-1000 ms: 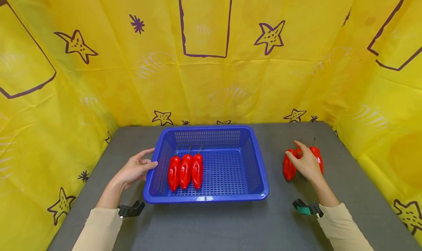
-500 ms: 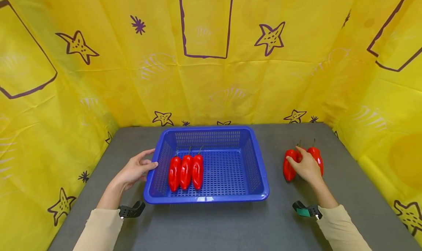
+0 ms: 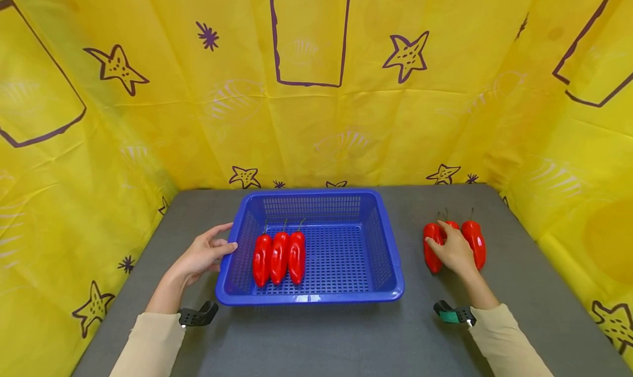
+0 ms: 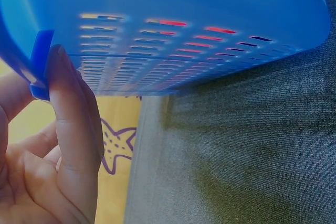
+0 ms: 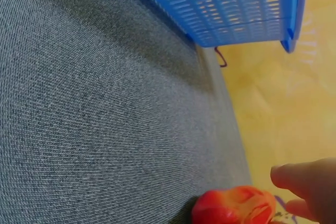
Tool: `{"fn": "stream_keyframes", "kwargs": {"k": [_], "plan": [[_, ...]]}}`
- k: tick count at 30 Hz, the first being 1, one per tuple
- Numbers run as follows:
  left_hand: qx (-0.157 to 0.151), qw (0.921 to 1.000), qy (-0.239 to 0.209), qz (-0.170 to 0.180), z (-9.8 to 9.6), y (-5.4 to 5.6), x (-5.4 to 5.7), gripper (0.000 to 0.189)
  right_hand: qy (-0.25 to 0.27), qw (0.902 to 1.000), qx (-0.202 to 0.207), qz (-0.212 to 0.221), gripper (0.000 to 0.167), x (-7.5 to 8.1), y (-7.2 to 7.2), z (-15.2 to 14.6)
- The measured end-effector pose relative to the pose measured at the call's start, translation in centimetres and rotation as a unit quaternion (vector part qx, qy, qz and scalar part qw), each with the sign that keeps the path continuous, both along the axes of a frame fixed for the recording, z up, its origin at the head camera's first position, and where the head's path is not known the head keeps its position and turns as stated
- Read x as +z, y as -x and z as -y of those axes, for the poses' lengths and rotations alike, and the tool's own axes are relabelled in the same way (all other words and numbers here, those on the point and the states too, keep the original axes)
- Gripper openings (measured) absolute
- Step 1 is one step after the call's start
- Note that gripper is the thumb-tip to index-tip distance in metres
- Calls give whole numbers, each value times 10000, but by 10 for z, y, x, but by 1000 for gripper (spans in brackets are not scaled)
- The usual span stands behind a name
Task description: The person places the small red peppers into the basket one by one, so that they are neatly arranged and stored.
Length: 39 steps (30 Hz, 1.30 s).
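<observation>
Fingers (image 5: pixel 310 179) parted, our right hand (image 3: pixel 456 251) hangs by a pepper (image 3: pixel 431 257); we should squeeze evenly while our left hand (image 3: pixel 200 253) pinches the basket (image 3: pixel 309 298).

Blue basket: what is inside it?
Three red peppers lie side by side in the left half of the blue basket; its floor shows beside them but is hidden underneath.

3 peppers (image 3: pixel 279 258) L in bskt (image 3: pixel 309 298); 3 others (image 3: pixel 475 246) on tbl (image 3: pixel 316 338) R, prob. abreast.
</observation>
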<state>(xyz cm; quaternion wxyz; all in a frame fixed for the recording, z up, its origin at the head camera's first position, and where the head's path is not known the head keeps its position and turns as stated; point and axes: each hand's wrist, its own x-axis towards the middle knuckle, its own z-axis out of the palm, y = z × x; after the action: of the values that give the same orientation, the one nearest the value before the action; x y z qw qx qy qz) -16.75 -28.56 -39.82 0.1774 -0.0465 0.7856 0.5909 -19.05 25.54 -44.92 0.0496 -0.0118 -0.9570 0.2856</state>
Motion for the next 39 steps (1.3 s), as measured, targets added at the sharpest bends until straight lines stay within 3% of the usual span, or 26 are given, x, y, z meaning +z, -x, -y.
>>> {"fn": "stream_keyframes", "kwargs": {"k": [16,27,39], "plan": [[-62,10000,-39,3,0,1,2,74,83,9997,68,-203,51,-11,12,6],[2,10000,7,27,1,-1,1,72,444,9984,340,-31,51,-16,17,9],[-25,10000,-26,11,0,-1,1,72,235,9972,631,309,58,-9,20,8]]}}
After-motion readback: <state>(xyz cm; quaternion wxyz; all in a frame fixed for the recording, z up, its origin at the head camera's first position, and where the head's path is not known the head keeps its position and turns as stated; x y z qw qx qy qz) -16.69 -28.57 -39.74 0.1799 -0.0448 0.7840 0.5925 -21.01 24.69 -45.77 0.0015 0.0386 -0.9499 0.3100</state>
